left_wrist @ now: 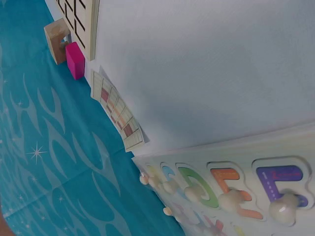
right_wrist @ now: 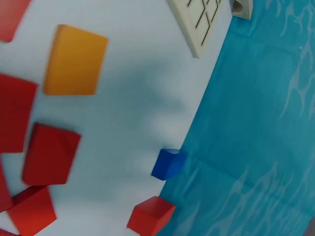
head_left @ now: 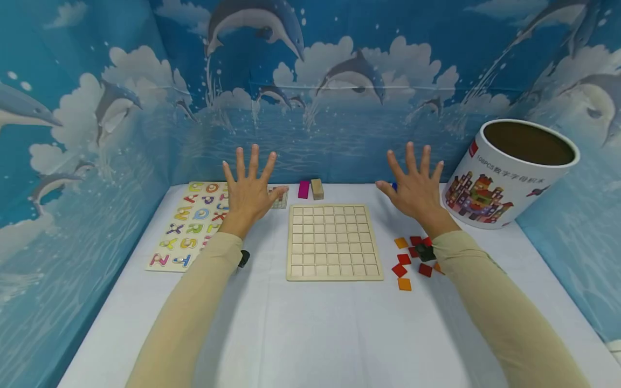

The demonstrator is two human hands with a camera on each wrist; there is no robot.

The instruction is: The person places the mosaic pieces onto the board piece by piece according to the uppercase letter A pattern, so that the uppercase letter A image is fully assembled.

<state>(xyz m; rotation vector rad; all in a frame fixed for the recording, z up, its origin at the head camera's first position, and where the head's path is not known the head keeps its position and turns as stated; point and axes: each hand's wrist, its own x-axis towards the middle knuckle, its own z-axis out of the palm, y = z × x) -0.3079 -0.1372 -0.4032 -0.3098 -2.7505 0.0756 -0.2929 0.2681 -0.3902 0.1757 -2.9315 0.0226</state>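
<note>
My left hand (head_left: 249, 188) is held up with its fingers spread, empty, over the right side of an alphabet puzzle board (head_left: 181, 229). Part of that board is hidden behind the hand and sleeve. Opposite it, my right hand (head_left: 414, 188) is raised with fingers spread and holds nothing. Between the hands lies a wooden grid board (head_left: 335, 242) of square cells. Below the right hand are scattered red and orange tiles (head_left: 405, 284), some hidden by the sleeve. A blue block (right_wrist: 168, 164) lies near the right hand.
A magenta block (head_left: 303, 189) and a wooden block (head_left: 317, 189) stand behind the grid board. A small patterned card (left_wrist: 116, 112) lies beside the puzzle board. At the back right stands a large white bucket (head_left: 495, 183). A dolphin-print curtain (head_left: 315, 134) encloses the table.
</note>
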